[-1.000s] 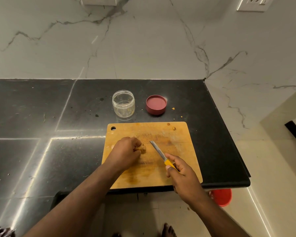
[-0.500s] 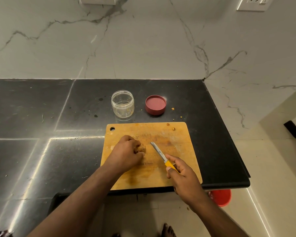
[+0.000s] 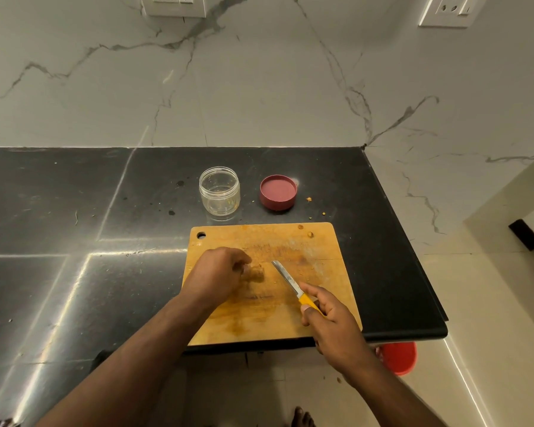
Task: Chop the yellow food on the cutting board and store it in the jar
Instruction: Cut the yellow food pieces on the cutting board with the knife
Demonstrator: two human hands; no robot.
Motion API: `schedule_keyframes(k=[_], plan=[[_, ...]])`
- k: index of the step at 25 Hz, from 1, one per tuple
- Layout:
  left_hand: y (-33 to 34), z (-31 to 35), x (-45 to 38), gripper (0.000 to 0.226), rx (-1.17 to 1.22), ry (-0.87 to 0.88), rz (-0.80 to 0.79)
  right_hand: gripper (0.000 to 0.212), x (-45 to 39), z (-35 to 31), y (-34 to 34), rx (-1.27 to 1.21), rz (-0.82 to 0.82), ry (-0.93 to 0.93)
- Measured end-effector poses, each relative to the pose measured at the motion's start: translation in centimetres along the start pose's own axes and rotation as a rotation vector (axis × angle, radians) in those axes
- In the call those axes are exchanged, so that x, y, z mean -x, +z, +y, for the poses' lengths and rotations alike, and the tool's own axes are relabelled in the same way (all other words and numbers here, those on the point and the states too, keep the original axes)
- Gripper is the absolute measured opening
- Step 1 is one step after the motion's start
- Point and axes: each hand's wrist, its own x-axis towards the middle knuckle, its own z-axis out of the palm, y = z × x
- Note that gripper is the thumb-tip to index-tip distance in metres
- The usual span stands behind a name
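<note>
A person's left hand (image 3: 219, 274) pins a small lump of yellow food (image 3: 257, 273) near the middle of a wooden cutting board (image 3: 330, 241), fingers curled around it, while the right hand (image 3: 330, 318) grips a yellow-handled knife (image 3: 290, 282), its blade angled just beside the lump. Chopping appears barely begun. The next cut calls for bringing the blade down clear of the fingertips. The clear jar (image 3: 219, 191) stands open behind the board, its red lid (image 3: 278, 192) beside it.
</note>
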Motion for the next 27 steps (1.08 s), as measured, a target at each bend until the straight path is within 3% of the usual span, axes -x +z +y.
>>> schedule_keyframes(k=[5, 7, 10, 12, 15, 17, 22, 27], plan=[[-2.0, 2.0, -1.1, 0.011, 0.114, 0.009, 0.094, 0.036, 0.3, -0.3, 0.0, -0.005, 0.004, -0.005], [-2.8, 3.3, -2.4, 0.022, 0.163, 0.052, 0.101, 0.035, 0.5, -0.5, 0.1, 0.000, 0.002, -0.002], [-3.8, 4.2, -4.0, 0.055, 0.187, 0.020, 0.002, 0.034, 0.7, -0.5, 0.1, 0.002, 0.012, 0.008], [-3.9, 3.8, -4.2, 0.047, 0.097, 0.017, -0.038, 0.035, 0.7, -0.4, 0.0, 0.005, 0.021, 0.005], [-3.7, 2.4, -3.5, 0.026, 0.033, -0.030, 0.043, 0.037, 0.8, -0.1, -0.2, 0.019, 0.033, -0.002], [-3.4, 1.7, -3.1, 0.027, 0.002, -0.051, 0.032, 0.038, 0.8, 0.0, -0.2, 0.015, 0.030, -0.007], [-1.3, 0.6, -1.7, 0.036, -0.016, -0.114, -0.195, 0.037, 0.5, -0.1, 0.0, 0.004, 0.028, -0.004], [0.8, 0.7, -0.8, 0.037, 0.010, -0.133, -0.126, 0.039, 0.5, 0.0, -0.1, -0.033, 0.060, 0.001]])
